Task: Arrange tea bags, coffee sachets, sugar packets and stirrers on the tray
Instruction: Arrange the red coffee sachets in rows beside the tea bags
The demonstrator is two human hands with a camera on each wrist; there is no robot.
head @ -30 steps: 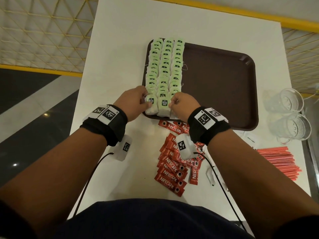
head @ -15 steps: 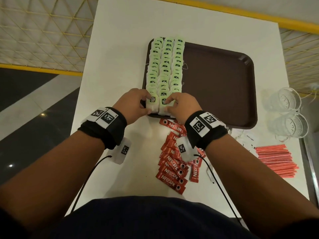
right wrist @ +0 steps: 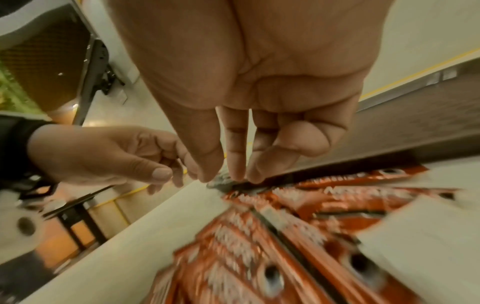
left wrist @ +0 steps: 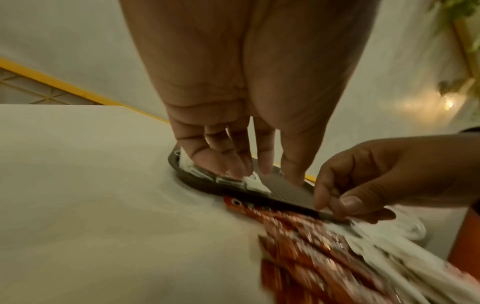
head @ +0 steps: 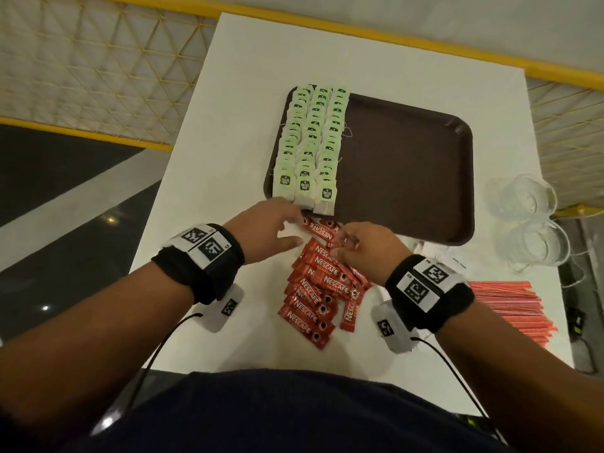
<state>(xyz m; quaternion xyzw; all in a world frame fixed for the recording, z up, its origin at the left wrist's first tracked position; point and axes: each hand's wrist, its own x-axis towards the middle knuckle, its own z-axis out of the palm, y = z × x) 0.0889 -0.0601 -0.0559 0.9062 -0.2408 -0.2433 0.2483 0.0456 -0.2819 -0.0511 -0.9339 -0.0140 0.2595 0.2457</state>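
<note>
Tea bags (head: 307, 148) lined up left side of tray (head: 408, 165). My right hand (head: 369, 246) fingers curled over coffee sachets (head: 322, 289) on table, can't tell if pinching yet; left hand (head: 268, 230) relaxed, empty. I'd grab one sachet, not bunch.

Dim warm light; wrist views motion-blurred, edges distorted.

Both forearms reach forward from the torso, each wrist wrapped in a black band carrying square printed markers. The left hand (head: 271, 228) is held palm down, its fingers extended and relaxed, thumb apart from them. The right hand (head: 369, 248) sits just beside it, its fingers (right wrist: 235, 158) pointing downward, loosely bunched with the thumb, holding nothing visible.
</note>
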